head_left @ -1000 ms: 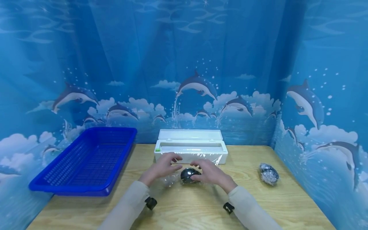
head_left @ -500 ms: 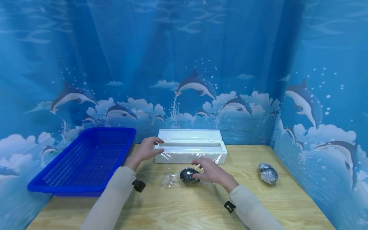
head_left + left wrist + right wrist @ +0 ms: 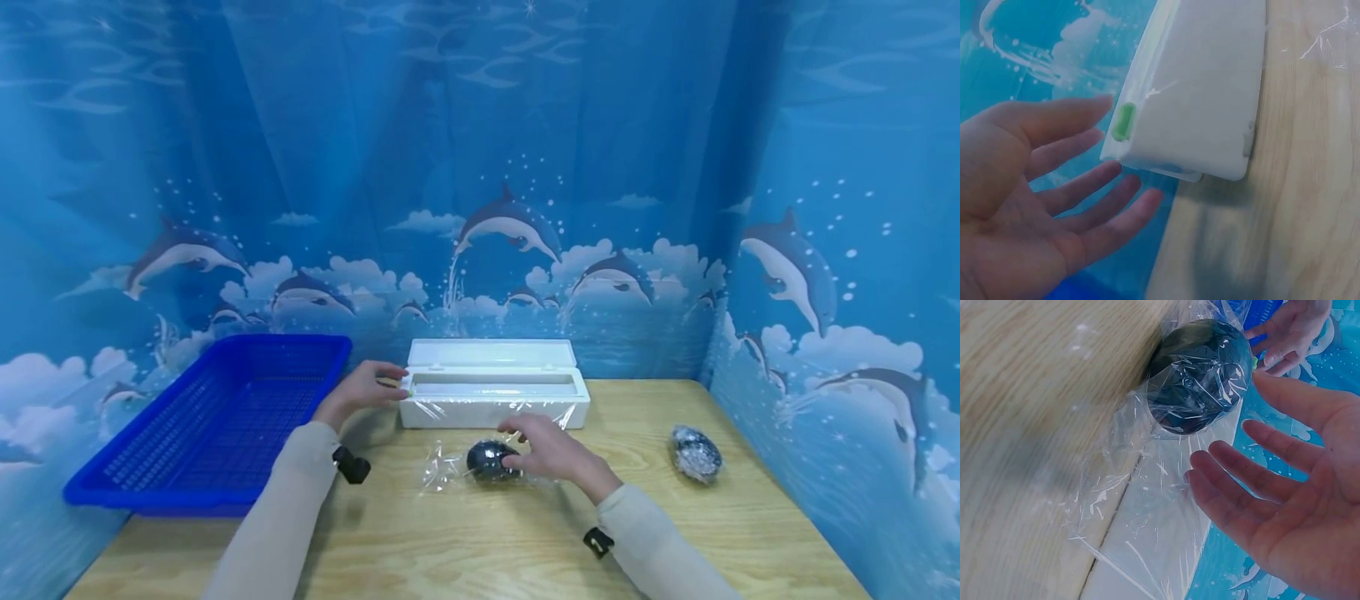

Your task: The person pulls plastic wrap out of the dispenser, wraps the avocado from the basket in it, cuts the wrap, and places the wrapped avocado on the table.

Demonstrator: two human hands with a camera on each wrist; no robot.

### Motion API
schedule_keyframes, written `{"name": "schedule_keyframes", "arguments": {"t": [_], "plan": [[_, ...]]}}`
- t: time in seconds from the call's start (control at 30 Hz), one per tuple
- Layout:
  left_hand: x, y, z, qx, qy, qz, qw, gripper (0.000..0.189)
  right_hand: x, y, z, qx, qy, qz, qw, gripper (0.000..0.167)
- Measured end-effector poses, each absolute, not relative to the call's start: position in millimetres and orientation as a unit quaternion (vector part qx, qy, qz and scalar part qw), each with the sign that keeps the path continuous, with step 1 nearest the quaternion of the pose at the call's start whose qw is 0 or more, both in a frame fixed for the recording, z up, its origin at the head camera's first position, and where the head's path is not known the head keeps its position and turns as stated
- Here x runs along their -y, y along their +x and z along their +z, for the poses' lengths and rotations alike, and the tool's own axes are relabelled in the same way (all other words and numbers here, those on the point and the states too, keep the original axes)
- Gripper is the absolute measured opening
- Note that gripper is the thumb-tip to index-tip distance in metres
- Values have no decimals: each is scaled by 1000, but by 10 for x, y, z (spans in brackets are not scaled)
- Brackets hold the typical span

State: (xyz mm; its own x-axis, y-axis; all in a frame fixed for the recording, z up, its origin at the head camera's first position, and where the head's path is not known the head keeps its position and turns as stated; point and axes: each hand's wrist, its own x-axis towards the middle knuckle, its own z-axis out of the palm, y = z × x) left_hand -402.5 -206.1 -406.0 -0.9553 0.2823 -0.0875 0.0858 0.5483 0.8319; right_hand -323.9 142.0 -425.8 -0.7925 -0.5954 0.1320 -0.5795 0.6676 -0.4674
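Note:
A dark, glossy, rounded object (image 3: pixel 487 460) lies in clear plastic film (image 3: pixel 1129 444) on the table; its kind is hard to tell. My right hand (image 3: pixel 551 450) is beside it, thumb at its right side in the head view, fingers extended; in the right wrist view (image 3: pixel 1310 481) they do not curl round it. Behind stands a white film dispenser box (image 3: pixel 495 412), lid raised, with film drawn over its front. My left hand (image 3: pixel 363 390) is at the box's left end, fingers loosely extended near a green tab (image 3: pixel 1124 122).
A blue plastic basket (image 3: pixel 225 417) stands on the left. At the right, a second dark object (image 3: pixel 696 454) wrapped in film lies on the wooden table (image 3: pixel 480 550). A blue dolphin-print curtain (image 3: pixel 480 167) closes off the back and sides.
My left hand has moved away from the dark object, leftward and back to the box's left end. My right hand has stayed beside the dark object.

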Motion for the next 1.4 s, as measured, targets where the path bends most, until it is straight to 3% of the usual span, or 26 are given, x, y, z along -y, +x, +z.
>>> {"name": "schedule_keyframes", "arguments": {"t": [0.67, 1.07, 1.4], "plan": [[2082, -4114, -4331, -851, 76, 509, 104, 63, -1432, -3224, -4226, -910, -315, -268, 27, 49], [2024, -4078, -4469, -862, 65, 501, 54, 73, -1397, -3262, -4223, -909, -320, -264, 31, 48], [2041, -4080, -4523, -841, 65, 534, 54, 82, -1319, -3325, -4174, -906, -330, -265, 25, 49]]}}
